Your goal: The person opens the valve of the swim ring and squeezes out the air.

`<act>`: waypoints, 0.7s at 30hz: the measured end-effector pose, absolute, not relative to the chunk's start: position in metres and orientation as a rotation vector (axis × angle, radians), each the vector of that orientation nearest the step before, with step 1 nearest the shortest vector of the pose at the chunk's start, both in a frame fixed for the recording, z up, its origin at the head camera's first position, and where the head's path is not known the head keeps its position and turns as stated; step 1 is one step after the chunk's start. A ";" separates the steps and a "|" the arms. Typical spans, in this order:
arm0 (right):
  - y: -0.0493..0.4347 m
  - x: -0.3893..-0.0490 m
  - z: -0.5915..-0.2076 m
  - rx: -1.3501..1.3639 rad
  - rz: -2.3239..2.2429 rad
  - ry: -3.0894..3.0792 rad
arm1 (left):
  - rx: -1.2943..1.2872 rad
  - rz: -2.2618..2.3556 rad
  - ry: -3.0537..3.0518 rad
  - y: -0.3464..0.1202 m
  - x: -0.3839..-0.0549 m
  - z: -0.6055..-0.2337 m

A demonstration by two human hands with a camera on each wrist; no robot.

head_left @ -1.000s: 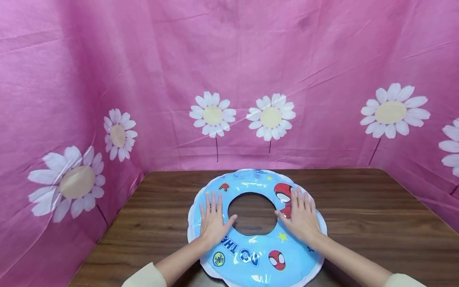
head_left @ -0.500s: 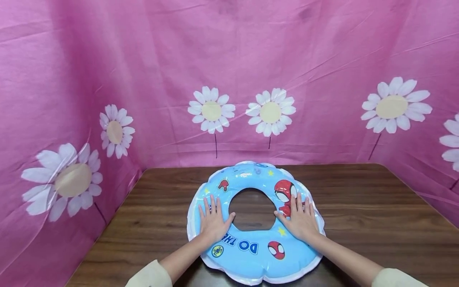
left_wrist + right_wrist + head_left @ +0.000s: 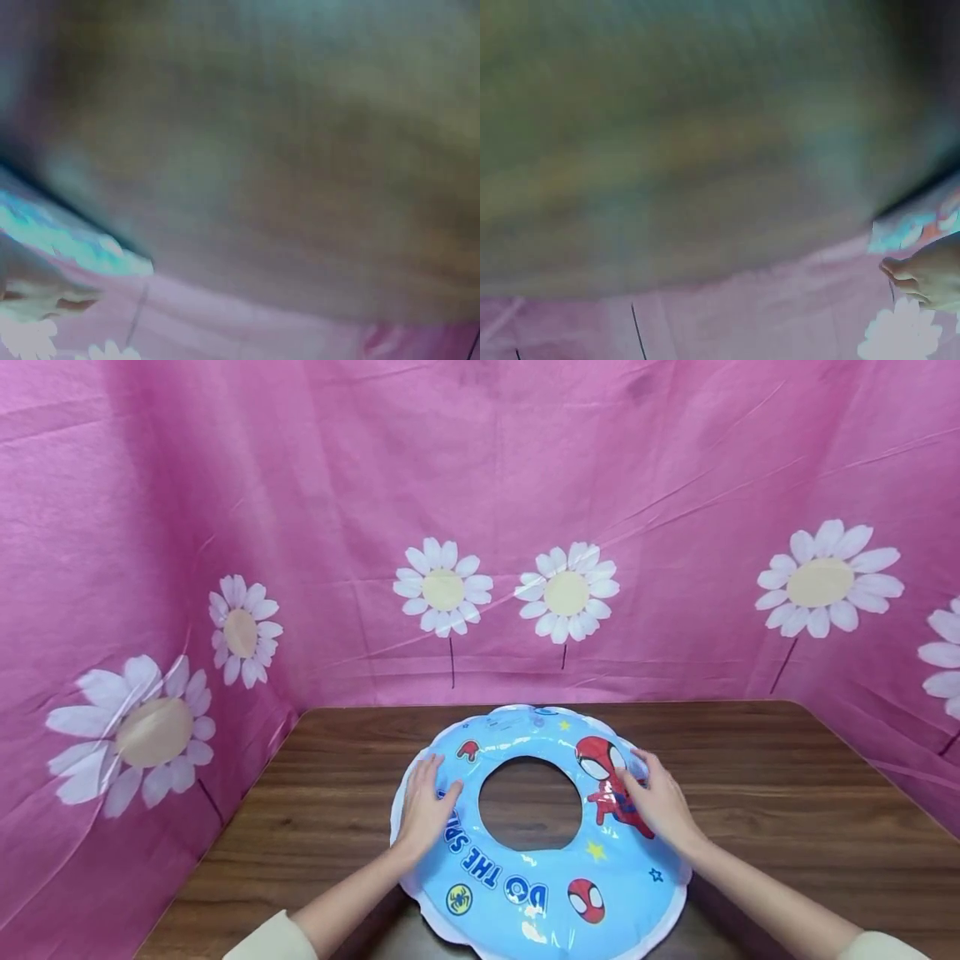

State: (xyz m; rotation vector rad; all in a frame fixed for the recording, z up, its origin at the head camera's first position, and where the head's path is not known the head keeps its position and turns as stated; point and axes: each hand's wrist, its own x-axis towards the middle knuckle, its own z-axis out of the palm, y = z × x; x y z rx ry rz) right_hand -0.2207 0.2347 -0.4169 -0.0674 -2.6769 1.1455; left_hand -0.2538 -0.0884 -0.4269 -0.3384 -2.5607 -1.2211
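Note:
A blue inflatable swim ring (image 3: 555, 864) with a white scalloped edge lies on the wooden table, printed with red masked figures, stars and lettering. At its left side my left hand (image 3: 422, 810) grips the outer edge, thumb on the top face and fingers toward the rim. Opposite, my right hand (image 3: 666, 810) holds the right edge in the same way, its thumb over the red figure. Part of the left hand (image 3: 45, 292) shows beside the ring (image 3: 67, 240) in the blurred left wrist view. The right wrist view catches the right hand (image 3: 930, 274) at the ring's edge (image 3: 896, 236).
The brown wooden table (image 3: 780, 793) reaches back to a pink cloth (image 3: 480, 460) printed with white daisies, which hangs behind it and along both sides. Pale sleeves (image 3: 277, 939) cover the forearms at the bottom of the head view.
Both hands have moved outward from lying flat on the ring's top to its left and right edges, with the fingers now bent. More of the lettering and the red figure shows.

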 end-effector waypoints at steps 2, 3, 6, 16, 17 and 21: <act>0.235 -0.234 -0.410 -0.018 1.059 -2.640 | -0.441 -0.987 -2.560 -0.089 -0.269 -0.421; 0.235 -0.243 -0.409 0.003 1.016 -2.626 | -0.487 -0.886 -2.566 -0.089 -0.279 -0.420; 0.229 -0.268 -0.414 0.040 0.920 -2.589 | -0.532 -0.671 -2.612 -0.086 -0.308 -0.427; 0.213 -0.293 -0.468 0.113 0.554 -2.700 | -0.475 -0.455 -2.780 -0.080 -0.328 -0.466; 0.213 -0.294 -0.468 0.112 0.542 -2.724 | -0.487 -0.448 -2.813 -0.079 -0.329 -0.465; 0.215 -0.296 -0.468 0.105 0.496 -2.792 | -0.481 -0.416 -2.936 -0.077 -0.329 -0.461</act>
